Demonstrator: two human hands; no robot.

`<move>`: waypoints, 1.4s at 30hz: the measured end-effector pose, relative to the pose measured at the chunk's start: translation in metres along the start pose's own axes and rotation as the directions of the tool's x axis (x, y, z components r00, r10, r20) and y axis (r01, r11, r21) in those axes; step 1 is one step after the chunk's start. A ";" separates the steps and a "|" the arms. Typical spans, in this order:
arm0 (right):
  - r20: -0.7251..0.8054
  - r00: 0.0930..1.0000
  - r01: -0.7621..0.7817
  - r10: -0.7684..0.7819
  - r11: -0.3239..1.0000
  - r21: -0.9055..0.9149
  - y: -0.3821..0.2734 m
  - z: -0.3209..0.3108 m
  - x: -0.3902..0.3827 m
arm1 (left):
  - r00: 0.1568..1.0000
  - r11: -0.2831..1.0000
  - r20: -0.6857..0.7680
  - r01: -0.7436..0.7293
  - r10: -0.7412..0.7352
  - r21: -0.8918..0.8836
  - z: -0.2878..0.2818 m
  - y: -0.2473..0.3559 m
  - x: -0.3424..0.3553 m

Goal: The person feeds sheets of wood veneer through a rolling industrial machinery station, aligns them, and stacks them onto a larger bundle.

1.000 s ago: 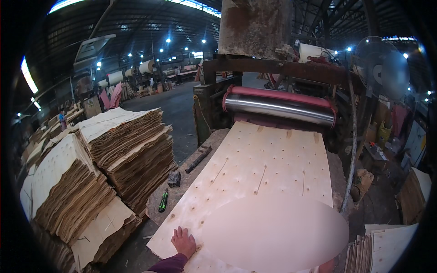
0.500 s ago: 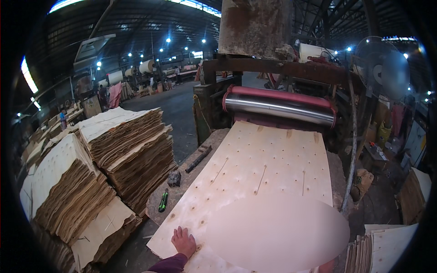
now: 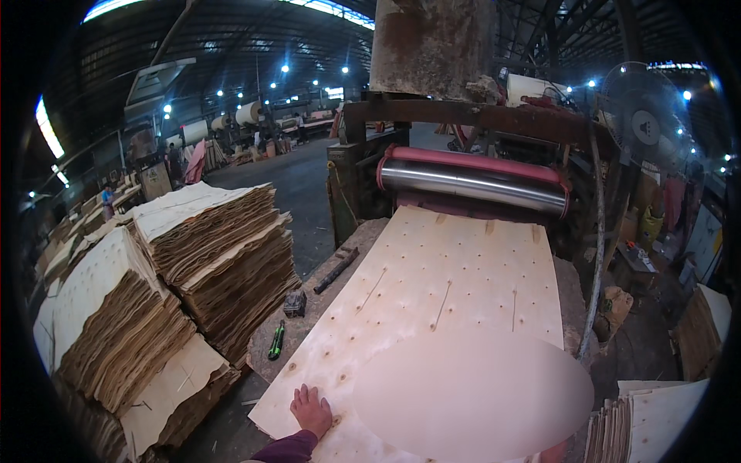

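Resting left hand (image 3: 311, 413) flat on near-left part of pale wood sheet (image 3: 424, 316), with fingers slightly spread; grip wide. Showing right hand (image 3: 553, 454) only as a reddish sliver at lower edge, mostly blurred out; can't tell its grip. Seeing green-black cutter (image 3: 276, 341), then dark block (image 3: 294, 303), then dark bar (image 3: 336, 270) on rough table (image 3: 266, 346), left of sheet. Seeing veneer stacks (image 3: 220, 255) farther left. Reaching, with sheet's far end, close to metal roller (image 3: 471, 185) below pink roller (image 3: 478, 159).

The distant pink sheet (image 3: 196, 162) has changed shape.
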State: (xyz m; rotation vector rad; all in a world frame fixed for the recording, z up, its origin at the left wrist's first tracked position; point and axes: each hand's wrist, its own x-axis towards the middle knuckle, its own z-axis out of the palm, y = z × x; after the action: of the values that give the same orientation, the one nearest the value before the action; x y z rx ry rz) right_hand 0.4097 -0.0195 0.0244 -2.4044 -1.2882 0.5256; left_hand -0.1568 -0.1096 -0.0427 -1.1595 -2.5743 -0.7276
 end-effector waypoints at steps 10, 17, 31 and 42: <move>0.016 0.999 -0.039 0.040 0.999 -0.024 -0.002 0.000 0.000 | 1.000 1.000 0.006 -0.007 0.008 -0.003 -0.001 0.000 -0.001; 0.033 0.999 -0.035 0.038 0.996 -0.077 0.004 0.003 0.005 | 1.000 1.000 0.007 -0.005 0.006 -0.005 -0.004 0.002 0.000; -0.002 1.000 -0.022 0.022 0.998 -0.067 -0.005 -0.005 -0.003 | 1.000 1.000 -0.008 -0.015 0.015 -0.002 0.000 -0.001 -0.001; -0.006 1.000 -0.023 0.023 0.999 -0.023 0.006 0.006 0.006 | 1.000 1.000 -0.004 -0.007 0.007 -0.003 -0.001 0.001 0.000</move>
State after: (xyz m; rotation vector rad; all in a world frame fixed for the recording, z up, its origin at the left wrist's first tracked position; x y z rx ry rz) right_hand 0.4141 -0.0170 0.0155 -2.4401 -1.2728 0.5126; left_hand -0.1563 -0.1095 -0.0421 -1.1658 -2.5653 -0.7318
